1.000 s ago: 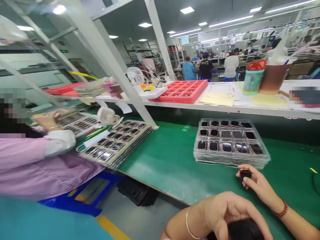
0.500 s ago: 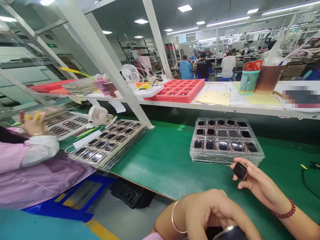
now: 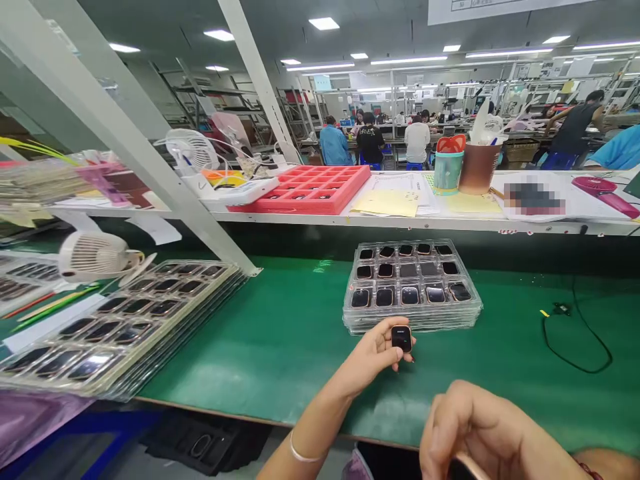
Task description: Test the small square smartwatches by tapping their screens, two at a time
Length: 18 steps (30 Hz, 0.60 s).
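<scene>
Pinched between thumb and fingers of my left hand [image 3: 373,353] is a smartwatch case [image 3: 401,339] without a strap, black-faced with a gold rim and small light marks on its screen. It is just in front of a stack of clear plastic trays [image 3: 415,322] whose pockets carry similar watch cases. Low in the frame, my right hand [image 3: 495,427] curls around another dark, gold-edged watch case [image 3: 463,469], mostly cut off by the bottom edge. A silver bangle circles my left wrist; part of a red bracelet shows on the right one.
At left, another tray stack [image 3: 165,333] with watch cases stands by a white fan [image 3: 93,257]. A black cable [image 3: 575,369] lies right on the green bench [image 3: 290,360]. A slanted post [image 3: 165,180] and a shelf with a red compartment tray [image 3: 345,197] border the work area.
The view has swung right. My left hand has moved up and forward, now holding a watch case before the trays. My right hand has drawn back to the bottom edge with its watch case.
</scene>
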### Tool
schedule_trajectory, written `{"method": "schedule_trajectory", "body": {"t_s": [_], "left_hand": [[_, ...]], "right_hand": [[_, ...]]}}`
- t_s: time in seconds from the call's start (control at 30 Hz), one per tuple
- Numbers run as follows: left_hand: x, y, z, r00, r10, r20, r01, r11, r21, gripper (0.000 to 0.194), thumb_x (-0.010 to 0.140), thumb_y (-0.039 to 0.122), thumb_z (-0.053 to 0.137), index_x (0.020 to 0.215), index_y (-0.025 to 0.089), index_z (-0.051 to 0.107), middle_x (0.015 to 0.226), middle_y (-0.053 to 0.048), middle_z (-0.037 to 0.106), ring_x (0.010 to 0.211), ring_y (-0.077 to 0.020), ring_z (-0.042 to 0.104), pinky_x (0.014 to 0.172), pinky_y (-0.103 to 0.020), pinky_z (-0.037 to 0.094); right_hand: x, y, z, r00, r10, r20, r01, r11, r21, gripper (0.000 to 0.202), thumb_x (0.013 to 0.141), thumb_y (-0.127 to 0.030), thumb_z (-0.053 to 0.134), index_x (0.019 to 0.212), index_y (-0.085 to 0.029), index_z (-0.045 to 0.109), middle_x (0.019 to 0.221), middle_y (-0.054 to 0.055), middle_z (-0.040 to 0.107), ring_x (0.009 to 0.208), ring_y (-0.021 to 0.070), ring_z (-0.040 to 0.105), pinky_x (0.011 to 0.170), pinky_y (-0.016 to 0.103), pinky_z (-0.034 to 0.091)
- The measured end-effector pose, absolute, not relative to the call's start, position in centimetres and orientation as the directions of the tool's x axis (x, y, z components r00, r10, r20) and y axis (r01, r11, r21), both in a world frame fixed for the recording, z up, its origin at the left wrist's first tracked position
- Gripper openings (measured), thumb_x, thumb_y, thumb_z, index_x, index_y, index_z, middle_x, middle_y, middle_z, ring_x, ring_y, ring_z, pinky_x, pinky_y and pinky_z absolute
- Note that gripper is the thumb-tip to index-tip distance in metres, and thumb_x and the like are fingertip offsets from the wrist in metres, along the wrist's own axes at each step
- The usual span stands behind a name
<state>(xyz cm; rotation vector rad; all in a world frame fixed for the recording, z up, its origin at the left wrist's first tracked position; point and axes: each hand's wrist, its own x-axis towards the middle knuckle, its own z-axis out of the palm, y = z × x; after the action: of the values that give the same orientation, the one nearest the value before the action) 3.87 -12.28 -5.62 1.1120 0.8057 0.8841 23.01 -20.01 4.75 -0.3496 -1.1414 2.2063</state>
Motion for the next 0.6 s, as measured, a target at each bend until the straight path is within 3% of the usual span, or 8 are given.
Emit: {"method": "schedule_trajectory", "body": {"t_s": [0.13,0.23,0.37,0.5,0.6], "left_hand": [[4.8,-12.4,-4.9,0.337,0.937,-0.095,-0.149,0.152,0.977,0.032,0.072,0.022,0.065,0.101,0.015,0.054,0.083,-0.004,0.063,0.064,-0.0112,0.060,0.051,-0.019,0.038],[5.1,-12.4,-4.5,0.303,0.949,-0.084,-0.126,0.127,0.984,0.028,0.070,0.016,0.064,0.096,0.014,0.054,0.079,-0.002,0.062,0.062,-0.0103,0.058,0.052,-0.020,0.038],[5.1,-12.5,-4.5,0.304,0.946,-0.109,-0.097,0.144,0.985,0.038,0.066,0.009,0.061,0.103,0.016,0.053,0.087,-0.004,0.063,0.069,-0.0126,0.061,0.056,-0.021,0.041],[5.0,-12.6,-5.0,0.330,0.939,-0.094,-0.089,0.130,0.987,0.036,0.073,0.018,0.062,0.107,0.016,0.052,0.092,-0.006,0.064,0.072,-0.0141,0.062,0.053,-0.020,0.040],[5.2,-12.4,-5.4,0.359,0.931,-0.060,-0.093,0.099,0.991,0.030,0.079,0.030,0.059,0.104,0.014,0.055,0.086,-0.005,0.064,0.069,-0.0145,0.063,0.052,-0.021,0.040]], "right_hand": [[23.3,-17.0,2.3,-0.697,0.717,0.024,-0.426,-0.386,-0.818,0.036,0.079,-0.047,0.066,0.102,-0.020,0.057,0.093,0.007,0.063,0.063,0.0123,0.063,0.051,0.020,0.049],[24.2,-13.4,-1.0,-0.551,0.833,-0.054,-0.291,-0.253,-0.923,0.044,0.080,-0.039,0.066,0.118,-0.021,0.053,0.105,0.010,0.062,0.085,0.0189,0.065,0.061,0.026,0.055],[25.4,-10.6,-5.2,-0.459,0.885,-0.075,-0.099,-0.134,-0.986,0.042,0.079,-0.029,0.064,0.119,-0.020,0.054,0.103,0.010,0.065,0.077,0.0165,0.065,0.057,0.025,0.054],[25.8,-10.4,-6.5,-0.494,0.869,-0.035,-0.089,-0.091,-0.992,0.041,0.081,-0.027,0.060,0.121,-0.022,0.053,0.109,0.009,0.064,0.085,0.0190,0.064,0.058,0.026,0.053],[25.5,-10.6,-6.3,-0.490,0.871,-0.036,-0.068,-0.080,-0.994,0.029,0.084,-0.031,0.056,0.112,-0.020,0.058,0.097,0.008,0.067,0.075,0.0168,0.064,0.055,0.025,0.050]]}}
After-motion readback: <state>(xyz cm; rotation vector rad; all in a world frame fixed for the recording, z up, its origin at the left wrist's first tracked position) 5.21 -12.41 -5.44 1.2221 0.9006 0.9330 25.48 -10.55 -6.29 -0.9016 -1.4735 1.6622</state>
